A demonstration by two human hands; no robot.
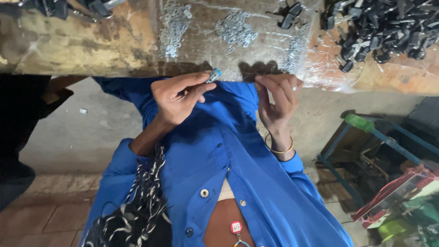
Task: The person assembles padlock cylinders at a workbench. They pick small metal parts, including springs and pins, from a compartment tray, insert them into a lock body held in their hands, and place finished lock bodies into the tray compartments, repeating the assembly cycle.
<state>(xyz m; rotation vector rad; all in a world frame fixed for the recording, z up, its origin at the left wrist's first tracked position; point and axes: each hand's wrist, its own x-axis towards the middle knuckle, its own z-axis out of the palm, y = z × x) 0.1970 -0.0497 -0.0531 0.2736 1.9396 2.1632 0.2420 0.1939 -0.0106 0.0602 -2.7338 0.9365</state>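
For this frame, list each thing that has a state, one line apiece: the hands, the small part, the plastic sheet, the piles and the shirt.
left hand: pinching the small part between thumb and fingers
small part: held at the table edge, blue tip showing
right hand: fingers curled, holding nothing visible
plastic sheet: spread over the table, crinkled
metal pieces: loose heaps on the sheet
black parts: piled loosely
blue shirt: unbuttoned low down

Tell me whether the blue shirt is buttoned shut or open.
Open at the lower front: the blue shirt parts below the chest, bare skin shows between its edges, and the metal snaps sit unfastened.
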